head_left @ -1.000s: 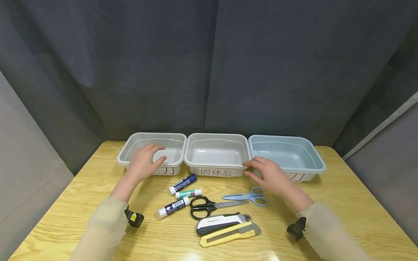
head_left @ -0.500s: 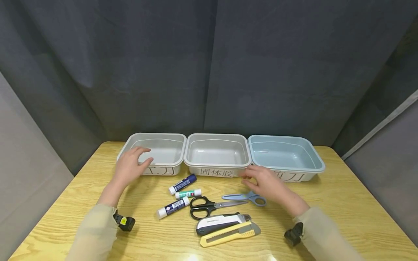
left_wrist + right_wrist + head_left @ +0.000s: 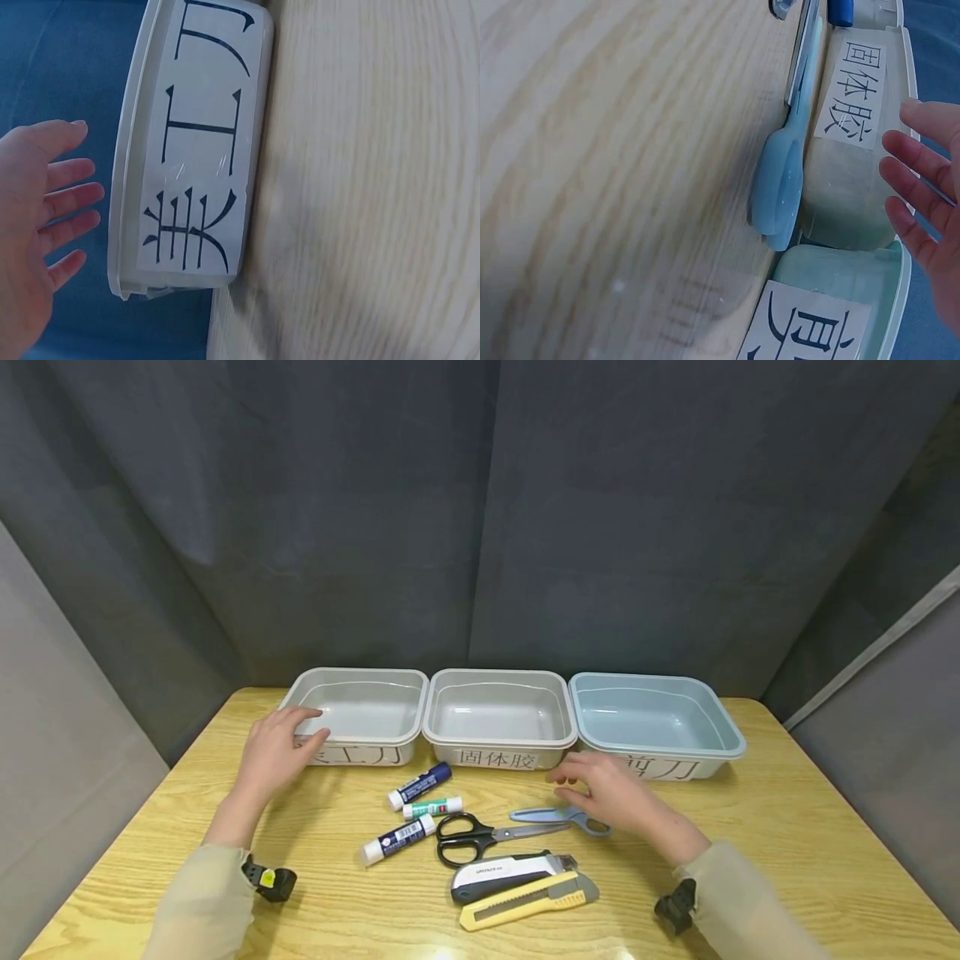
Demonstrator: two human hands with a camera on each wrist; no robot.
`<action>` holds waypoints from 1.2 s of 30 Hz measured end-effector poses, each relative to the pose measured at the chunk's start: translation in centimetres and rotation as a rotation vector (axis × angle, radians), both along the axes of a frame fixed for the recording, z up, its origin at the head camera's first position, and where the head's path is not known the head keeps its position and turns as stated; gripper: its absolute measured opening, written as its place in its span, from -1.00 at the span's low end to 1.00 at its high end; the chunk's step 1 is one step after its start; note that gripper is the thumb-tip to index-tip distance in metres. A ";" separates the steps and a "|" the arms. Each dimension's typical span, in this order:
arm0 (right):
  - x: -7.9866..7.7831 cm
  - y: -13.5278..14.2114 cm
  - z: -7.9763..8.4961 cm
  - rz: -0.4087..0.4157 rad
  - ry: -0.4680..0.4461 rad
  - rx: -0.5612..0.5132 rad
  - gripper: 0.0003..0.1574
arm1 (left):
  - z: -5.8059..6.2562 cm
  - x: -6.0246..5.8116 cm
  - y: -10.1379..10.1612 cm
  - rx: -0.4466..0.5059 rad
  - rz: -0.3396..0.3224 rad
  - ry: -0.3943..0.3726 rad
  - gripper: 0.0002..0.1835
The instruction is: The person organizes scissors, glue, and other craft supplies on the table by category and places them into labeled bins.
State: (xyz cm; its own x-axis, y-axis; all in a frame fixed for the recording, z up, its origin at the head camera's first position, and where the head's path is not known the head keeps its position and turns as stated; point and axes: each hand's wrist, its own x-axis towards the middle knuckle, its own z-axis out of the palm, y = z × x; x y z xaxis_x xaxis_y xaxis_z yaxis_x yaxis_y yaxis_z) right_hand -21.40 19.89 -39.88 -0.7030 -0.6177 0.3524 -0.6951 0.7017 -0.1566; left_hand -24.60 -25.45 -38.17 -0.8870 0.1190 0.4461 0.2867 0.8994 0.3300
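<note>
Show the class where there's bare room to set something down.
Bare table lies between the left hand and the glue sticks, and from the right sleeve to the right edge. The middle is crowded: glue sticks, black scissors and cutters lie close together.

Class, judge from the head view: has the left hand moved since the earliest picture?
Yes. The left hand has moved leftward and slightly back, from reaching over the middle of the left grey bin to its front left corner.
</note>
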 end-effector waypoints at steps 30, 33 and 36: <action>0.5 -0.9 -1.5 0.000 -0.088 0.120 -0.76 | -2.3 0.5 -2.4 0.223 0.094 -0.092 -0.22; 0.6 -1.0 -1.5 -0.014 -0.097 0.126 -0.76 | -2.4 0.6 -2.6 0.248 0.102 -0.112 -0.18; 0.6 -1.1 -1.6 -0.001 -0.097 0.119 -0.76 | -2.5 0.5 -2.7 0.275 0.102 -0.140 -0.16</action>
State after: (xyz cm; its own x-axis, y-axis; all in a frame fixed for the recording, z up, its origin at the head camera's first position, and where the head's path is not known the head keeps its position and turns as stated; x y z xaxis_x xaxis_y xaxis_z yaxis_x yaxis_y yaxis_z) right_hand -20.82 18.77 -41.50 -0.7307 -0.6505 0.2070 -0.6801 0.7199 -0.1385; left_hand -24.09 -28.17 -40.72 -0.9431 -0.0817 0.3224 0.1346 0.7927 0.5946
